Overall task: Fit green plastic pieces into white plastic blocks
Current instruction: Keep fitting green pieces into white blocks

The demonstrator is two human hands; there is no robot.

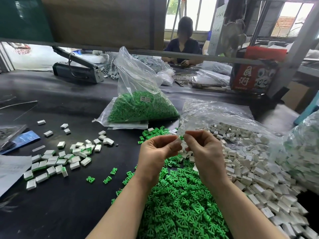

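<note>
Left hand and right hand pinch 1 small white plastic block between fingertips, green plastic piece at its top; loose green pile below, white pile right.

A grey heat-sealing machine sits far back on the black table; well to its right stands a red printed carton; between the two, beyond the table, a person in a dark top sits working; nearer than the machine, at the table's left edge, lie a blue packet and white paper.
</note>
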